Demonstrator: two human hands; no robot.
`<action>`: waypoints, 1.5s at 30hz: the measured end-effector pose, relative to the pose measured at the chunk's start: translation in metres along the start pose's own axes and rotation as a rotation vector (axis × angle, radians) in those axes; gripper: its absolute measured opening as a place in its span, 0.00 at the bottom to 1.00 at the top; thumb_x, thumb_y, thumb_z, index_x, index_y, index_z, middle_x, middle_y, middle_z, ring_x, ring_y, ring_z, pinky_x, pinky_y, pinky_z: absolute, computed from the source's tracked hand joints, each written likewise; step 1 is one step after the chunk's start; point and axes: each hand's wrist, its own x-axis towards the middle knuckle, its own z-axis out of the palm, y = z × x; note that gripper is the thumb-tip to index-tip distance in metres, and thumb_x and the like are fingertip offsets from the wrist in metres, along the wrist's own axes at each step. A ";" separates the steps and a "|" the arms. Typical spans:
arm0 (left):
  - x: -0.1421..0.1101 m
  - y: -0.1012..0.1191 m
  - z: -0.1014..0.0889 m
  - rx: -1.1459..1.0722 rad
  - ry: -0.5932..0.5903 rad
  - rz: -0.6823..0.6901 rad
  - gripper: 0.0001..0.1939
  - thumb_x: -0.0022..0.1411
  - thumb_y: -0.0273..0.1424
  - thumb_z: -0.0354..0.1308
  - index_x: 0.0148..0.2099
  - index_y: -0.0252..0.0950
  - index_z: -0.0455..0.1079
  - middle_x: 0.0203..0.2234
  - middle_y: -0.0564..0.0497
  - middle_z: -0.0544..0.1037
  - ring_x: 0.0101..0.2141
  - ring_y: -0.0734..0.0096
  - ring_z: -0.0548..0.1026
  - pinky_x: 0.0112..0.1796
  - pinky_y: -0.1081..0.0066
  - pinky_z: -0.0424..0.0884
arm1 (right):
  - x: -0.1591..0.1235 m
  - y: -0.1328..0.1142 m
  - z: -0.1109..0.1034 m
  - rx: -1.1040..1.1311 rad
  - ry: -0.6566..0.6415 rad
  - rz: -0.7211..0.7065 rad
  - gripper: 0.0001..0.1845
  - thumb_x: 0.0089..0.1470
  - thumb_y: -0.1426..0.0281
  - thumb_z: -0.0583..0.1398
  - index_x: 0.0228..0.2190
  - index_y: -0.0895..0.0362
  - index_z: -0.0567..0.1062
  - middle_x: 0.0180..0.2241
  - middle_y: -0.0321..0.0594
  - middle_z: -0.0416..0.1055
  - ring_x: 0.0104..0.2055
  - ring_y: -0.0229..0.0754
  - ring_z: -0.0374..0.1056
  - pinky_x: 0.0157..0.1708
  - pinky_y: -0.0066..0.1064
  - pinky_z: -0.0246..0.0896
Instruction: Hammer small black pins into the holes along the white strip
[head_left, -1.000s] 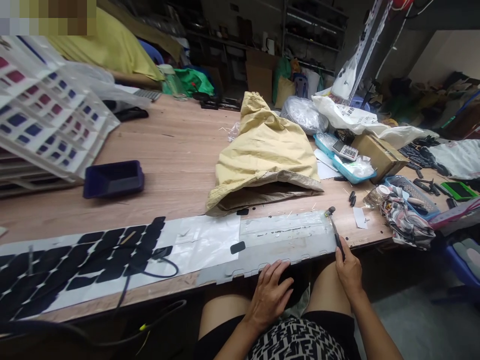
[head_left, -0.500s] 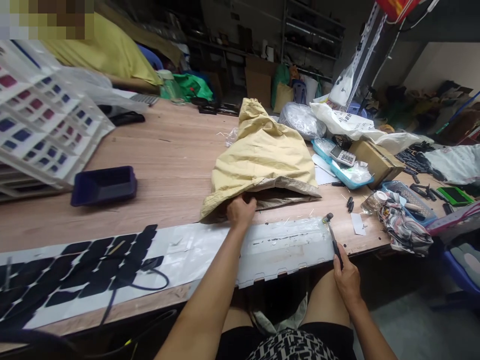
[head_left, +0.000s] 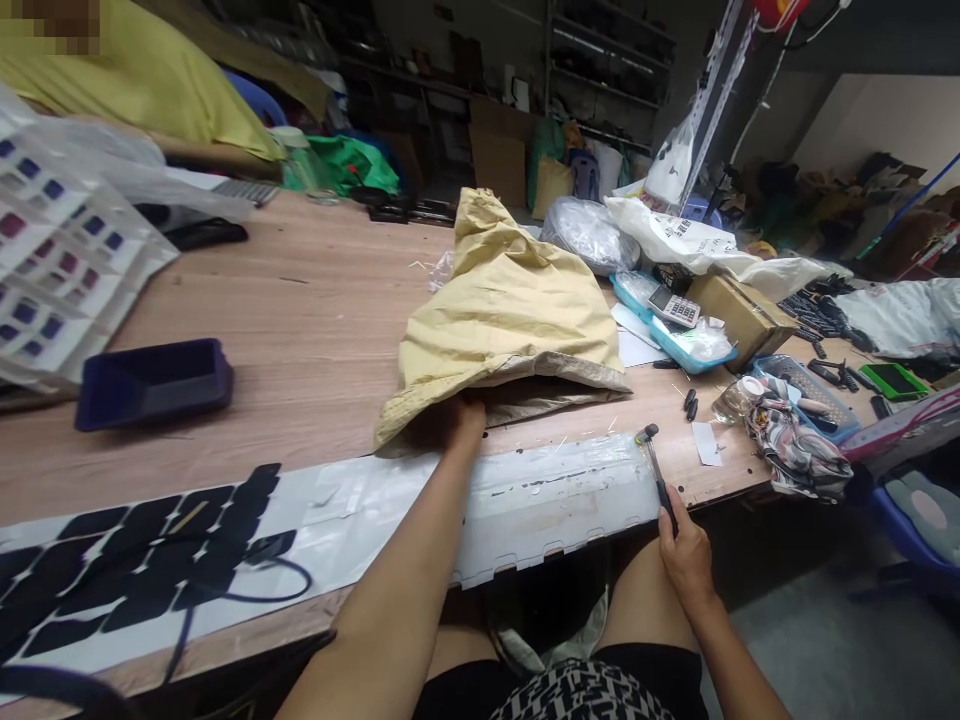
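My left hand (head_left: 466, 420) reaches into the open mouth of a yellow cloth bag (head_left: 517, 300) lying on the table; its fingers are hidden inside. My right hand (head_left: 686, 545) is closed around the black handle of a small hammer (head_left: 654, 465), whose head rests near the right end of a whitish board (head_left: 555, 500) along the table's front edge. To the left of my forearm, a white sheet (head_left: 337, 510) carries rows of black rounded pieces (head_left: 150, 540) with a black cable (head_left: 300, 590) over them.
A dark purple tray (head_left: 154, 385) and a white plastic crate (head_left: 60, 240) stand on the left. Beyond the crate sits a person in yellow (head_left: 172, 90). On the right are blue baskets (head_left: 810, 390), a calculator (head_left: 673, 306), a cardboard box (head_left: 742, 315) and a crumpled patterned cloth (head_left: 802, 450).
My left hand has left the board's front edge and gone into the yellow bag, deeper now than half a second ago. My right hand keeps holding the hammer. The view has shifted slightly right.
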 end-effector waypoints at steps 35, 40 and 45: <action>-0.048 0.013 0.000 -0.156 -0.067 0.377 0.16 0.61 0.42 0.58 0.46 0.40 0.79 0.40 0.46 0.80 0.43 0.56 0.74 0.47 0.61 0.68 | 0.003 -0.001 -0.003 -0.045 -0.039 0.016 0.27 0.65 0.63 0.50 0.62 0.54 0.68 0.46 0.46 0.79 0.42 0.50 0.78 0.42 0.33 0.71; -0.111 0.008 -0.002 -0.040 -0.262 0.575 0.12 0.61 0.40 0.60 0.45 0.45 0.79 0.37 0.49 0.79 0.43 0.57 0.68 0.46 0.58 0.62 | 0.003 -0.001 -0.004 0.008 -0.048 0.022 0.27 0.64 0.63 0.50 0.62 0.55 0.67 0.47 0.47 0.78 0.46 0.51 0.77 0.45 0.35 0.71; -0.132 0.004 0.003 0.016 -0.358 0.586 0.09 0.59 0.37 0.62 0.43 0.45 0.79 0.36 0.50 0.78 0.44 0.57 0.67 0.47 0.58 0.60 | 0.002 -0.002 -0.004 0.053 -0.050 0.032 0.28 0.64 0.62 0.49 0.62 0.56 0.67 0.50 0.49 0.77 0.50 0.54 0.75 0.50 0.39 0.69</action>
